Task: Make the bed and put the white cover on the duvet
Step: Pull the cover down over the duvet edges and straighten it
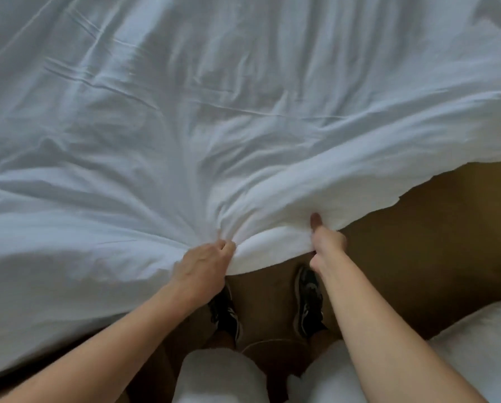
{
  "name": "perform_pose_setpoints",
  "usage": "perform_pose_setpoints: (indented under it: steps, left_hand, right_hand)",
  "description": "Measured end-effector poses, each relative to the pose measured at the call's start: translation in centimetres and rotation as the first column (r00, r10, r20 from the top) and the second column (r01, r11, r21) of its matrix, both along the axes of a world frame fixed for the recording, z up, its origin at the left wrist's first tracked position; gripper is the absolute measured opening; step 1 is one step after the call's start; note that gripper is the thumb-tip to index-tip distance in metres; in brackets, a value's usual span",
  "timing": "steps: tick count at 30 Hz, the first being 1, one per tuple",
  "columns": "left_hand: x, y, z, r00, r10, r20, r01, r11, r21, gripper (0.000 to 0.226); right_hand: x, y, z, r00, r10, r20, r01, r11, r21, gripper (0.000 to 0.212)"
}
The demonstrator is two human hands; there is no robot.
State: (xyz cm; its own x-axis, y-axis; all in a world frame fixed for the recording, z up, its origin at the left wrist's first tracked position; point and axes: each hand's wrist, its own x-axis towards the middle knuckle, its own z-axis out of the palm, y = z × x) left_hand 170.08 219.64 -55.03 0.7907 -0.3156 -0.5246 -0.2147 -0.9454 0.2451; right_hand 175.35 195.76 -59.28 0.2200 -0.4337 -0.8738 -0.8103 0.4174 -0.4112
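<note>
While the person is standing at the edge of the bed and looking down, a white cover [243, 112] is lying spread across nearly the whole view, hiding the bed beneath it. Its near edge is hanging over a brown floor [418, 228].

Both hands are gripping that near edge, close together. The left hand [205, 260] is bunching a fistful of cloth, fingers curled tight, and creases are fanning out from it across the fabric. The right hand [329, 239] is pinching the hem, with the thumb [316, 221] pressing on top and the fingers tucked underneath, out of sight.

The cloth is looking soft, limp and light, wrinkling wherever it is being pulled. The edge between the hands is looking thick and puffy, so the duvet may be inside, though this cannot be told for certain. Being so floppy, it is likely to handle best when held at the hem or corners with the hands set wider apart.

Dark shoes [308, 303] are showing below the hands, and more white bedding [490, 344] is lying at the lower right.
</note>
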Motion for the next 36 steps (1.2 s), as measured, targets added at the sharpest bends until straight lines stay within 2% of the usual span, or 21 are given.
perform_pose_setpoints:
  steps: [2, 5, 7, 9, 11, 12, 14, 16, 18, 19, 20, 21, 23, 25, 26, 27, 29, 30, 32, 34, 36]
  left_hand:
    - [-1.4, -0.3, -0.3, 0.998, 0.018, -0.054, -0.017, 1.000, 0.018, 0.041]
    - [0.0, -0.8, -1.4, 0.990, 0.051, -0.131, -0.048, 0.999, 0.024, 0.039]
    - [1.2, -2.7, -1.3, 0.987, 0.014, -0.163, -0.011, 1.000, 0.017, 0.059]
    - [3.1, -6.8, -0.7, 1.000, -0.025, -0.013, 0.025, 1.000, -0.009, 0.080]
    - [5.7, -12.8, -0.5, 0.984, -0.029, 0.175, 0.038, 0.998, -0.045, 0.094]
    - [6.9, -15.6, -1.1, 0.981, -0.025, 0.193, 0.033, 0.999, -0.042, 0.098]
    - [8.2, -19.9, -2.8, 0.996, -0.023, 0.087, 0.017, 0.997, 0.075, 0.103]
    - [8.1, -22.0, -4.5, 1.000, -0.014, -0.004, 0.014, 0.988, 0.151, 0.087]
    - [8.1, -22.5, -5.4, 0.997, 0.028, -0.074, -0.023, 0.998, 0.066, 0.045]
    - [8.1, -22.7, -5.7, 0.992, 0.018, -0.122, -0.016, 1.000, 0.021, 0.034]
    - [7.9, -23.0, -5.9, 0.989, -0.035, -0.143, 0.037, 0.999, 0.007, 0.032]
    - [8.0, -23.6, -5.9, 0.990, -0.081, -0.119, 0.082, 0.997, 0.009, 0.029]
    - [9.5, -25.7, -5.3, 0.993, -0.049, 0.108, 0.061, 0.992, -0.112, 0.022]
    - [13.5, -29.0, -4.6, 0.923, 0.061, 0.381, 0.025, 0.976, -0.216, 0.020]
    - [16.1, -30.9, -4.2, 0.900, 0.085, 0.427, 0.011, 0.976, -0.216, 0.034]
    - [18.6, -32.7, -3.9, 0.917, 0.069, 0.392, -0.005, 0.987, -0.160, 0.052]
    - [21.8, -36.0, -3.9, 0.991, 0.023, 0.129, -0.026, 0.999, 0.025, 0.082]
    - [22.4, -37.3, -4.5, 1.000, 0.007, -0.017, -0.005, 0.996, 0.094, 0.092]
    - [22.4, -39.1, -5.5, 0.982, -0.042, -0.183, 0.072, 0.985, 0.159, 0.102]
    - [22.7, -40.6, -5.5, 0.970, -0.099, -0.221, 0.126, 0.985, 0.113, 0.100]
    - [24.4, -42.8, -4.9, 0.982, -0.153, -0.111, 0.152, 0.988, -0.022, 0.092]
  right_hand:
    - [-1.4, -0.8, -0.2, 0.998, -0.038, 0.046, 0.032, 0.992, 0.122, 0.049]
    - [0.9, -3.5, -0.2, 0.936, -0.265, 0.232, 0.147, 0.892, 0.427, 0.057]
    - [3.7, -5.6, -0.3, 0.900, -0.324, 0.291, 0.150, 0.858, 0.491, 0.066]
    - [4.6, -6.5, -1.5, 0.914, -0.242, 0.324, 0.104, 0.915, 0.390, 0.066]
    - [3.1, -7.2, -2.3, 0.954, -0.121, 0.274, 0.080, 0.984, 0.157, 0.052]
    - [1.8, -7.6, -2.5, 0.967, -0.068, 0.245, 0.047, 0.995, 0.089, 0.046]
    - [-0.5, -9.3, -3.4, 0.972, 0.061, 0.226, -0.069, 0.997, 0.025, 0.041]
    - [-0.7, -11.8, -3.4, 0.953, 0.098, 0.286, -0.126, 0.989, 0.081, 0.039]
    - [1.5, -15.2, -3.5, 0.918, -0.177, 0.356, 0.055, 0.943, 0.327, 0.043]
    - [3.2, -17.0, -3.5, 0.883, -0.317, 0.348, 0.144, 0.886, 0.441, 0.053]
    - [5.0, -18.6, -3.6, 0.861, -0.384, 0.333, 0.179, 0.843, 0.508, 0.065]
    - [6.5, -20.0, -3.6, 0.858, -0.395, 0.329, 0.177, 0.828, 0.533, 0.076]
    - [8.4, -21.4, -4.1, 0.878, -0.358, 0.319, 0.163, 0.849, 0.503, 0.084]
    - [8.4, -21.8, -5.1, 0.895, -0.337, 0.294, 0.188, 0.880, 0.435, 0.071]
    - [7.8, -22.0, -5.3, 0.902, -0.320, 0.288, 0.189, 0.895, 0.403, 0.064]
    - [7.3, -22.4, -5.5, 0.915, -0.287, 0.284, 0.159, 0.903, 0.398, 0.062]
    - [6.9, -24.1, -5.8, 0.937, -0.221, 0.272, 0.082, 0.893, 0.443, 0.074]
    - [7.1, -25.6, -5.5, 0.943, -0.196, 0.271, 0.047, 0.879, 0.474, 0.084]
    - [8.7, -29.6, -5.0, 0.924, -0.232, 0.303, 0.040, 0.850, 0.526, 0.097]
    - [11.5, -34.1, -4.7, 0.867, -0.345, 0.361, 0.084, 0.814, 0.575, 0.094]
    - [14.8, -38.9, -4.3, 0.781, -0.456, 0.427, 0.140, 0.794, 0.591, 0.087]
